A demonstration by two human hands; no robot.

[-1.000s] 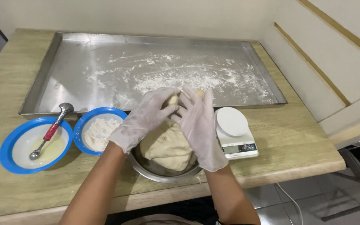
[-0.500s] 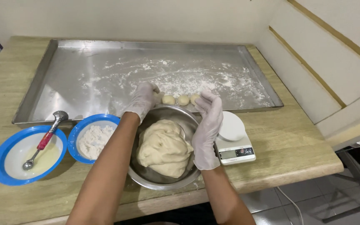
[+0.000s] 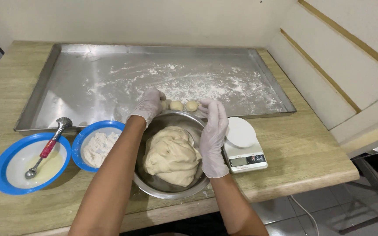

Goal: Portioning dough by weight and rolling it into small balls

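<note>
your left hand (image 3: 148,106) curls loosely at the steel bowl's (image 3: 152,185) far rim, right hand (image 3: 213,135) lies open-fingered on its right edge; the dough mass (image 3: 171,155) sits inside, small dough balls (image 3: 183,105) just beyond on the floured tray (image 3: 88,78).

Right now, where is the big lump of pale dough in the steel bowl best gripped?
Probably from above, at the pale dough lump's domed top toward the far side: the steel bowl's walls block its flanks, and both gloved hands, left hand and right hand, sit at the rim.
</note>
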